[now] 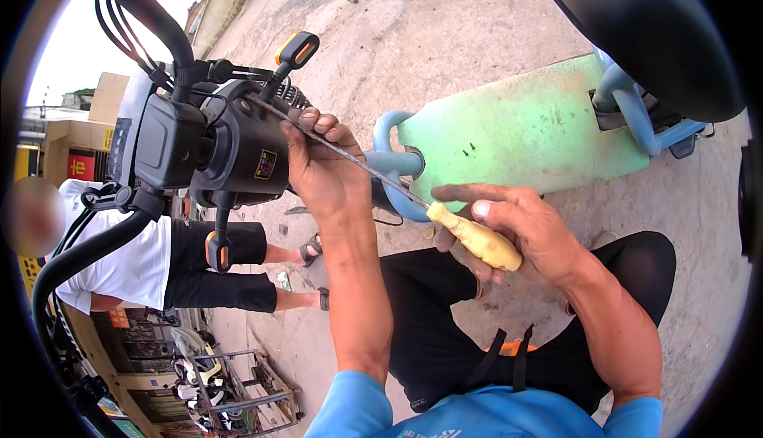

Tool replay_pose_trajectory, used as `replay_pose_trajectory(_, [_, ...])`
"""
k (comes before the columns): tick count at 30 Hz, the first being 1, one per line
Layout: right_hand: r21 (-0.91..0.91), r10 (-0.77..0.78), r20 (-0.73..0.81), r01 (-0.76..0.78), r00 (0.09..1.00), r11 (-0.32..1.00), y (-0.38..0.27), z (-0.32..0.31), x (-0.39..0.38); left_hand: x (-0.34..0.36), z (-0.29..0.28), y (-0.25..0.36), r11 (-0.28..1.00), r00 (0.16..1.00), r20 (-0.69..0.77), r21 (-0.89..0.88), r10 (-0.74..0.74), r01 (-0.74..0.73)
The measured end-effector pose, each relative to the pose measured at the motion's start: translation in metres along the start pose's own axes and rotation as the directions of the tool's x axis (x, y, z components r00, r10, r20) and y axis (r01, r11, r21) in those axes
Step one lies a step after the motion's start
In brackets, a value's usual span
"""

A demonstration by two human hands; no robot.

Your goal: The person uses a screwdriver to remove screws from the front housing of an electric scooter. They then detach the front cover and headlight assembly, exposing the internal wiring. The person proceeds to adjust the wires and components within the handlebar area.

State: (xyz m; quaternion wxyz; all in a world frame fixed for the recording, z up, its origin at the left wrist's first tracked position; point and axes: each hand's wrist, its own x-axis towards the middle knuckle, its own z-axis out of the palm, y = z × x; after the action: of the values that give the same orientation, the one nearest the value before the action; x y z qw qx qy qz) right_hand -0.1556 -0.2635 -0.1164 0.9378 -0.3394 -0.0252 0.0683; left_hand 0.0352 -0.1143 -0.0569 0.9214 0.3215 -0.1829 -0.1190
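Observation:
A long screwdriver with a worn yellow handle and a thin metal shaft slants across the middle of the view. My right hand is around the handle, its index finger stretched along toward the shaft. Farther up, my left hand closes thumb and fingers on the shaft near its far end. The tip meets the upper edge of a black headlight housing on an electric scooter; its exact contact point is too small to make out.
Black handlebars and orange-edged turn signals stick out around the housing. A green footboard on a blue frame and a black seat lie to the right. A person in a white shirt stands at left, near a metal rack.

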Motion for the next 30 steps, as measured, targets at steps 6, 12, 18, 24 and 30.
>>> replay_pose_trajectory(6, [-0.838,-0.650,-0.040,0.329,0.759,0.436,0.013,0.019,0.004,0.004,0.006,-0.001,1.000,1.000,0.000,-0.018,-0.007,0.007])
replay_pose_trajectory(12, [-0.821,-0.564,-0.074,0.271,0.823,0.503,0.009,0.023,0.004,0.013,-0.009,0.000,0.997,0.999,0.031,-0.071,0.012,-0.010])
replay_pose_trajectory(18, [-0.929,-0.655,-0.044,0.210,0.754,0.305,0.012,0.018,0.008,0.025,-0.002,-0.009,0.996,0.998,-0.052,-0.084,0.025,-0.029])
replay_pose_trajectory(24, [-0.971,-0.768,0.000,0.182,0.640,0.152,0.008,0.016,0.003,0.049,-0.009,-0.014,0.938,0.994,-0.056,-0.329,0.095,-0.108])
replay_pose_trajectory(30, [-0.962,-0.754,-0.034,0.182,0.656,0.202,0.000,0.011,-0.008,0.055,-0.008,-0.010,0.912,0.989,-0.133,-0.394,0.071,-0.118])
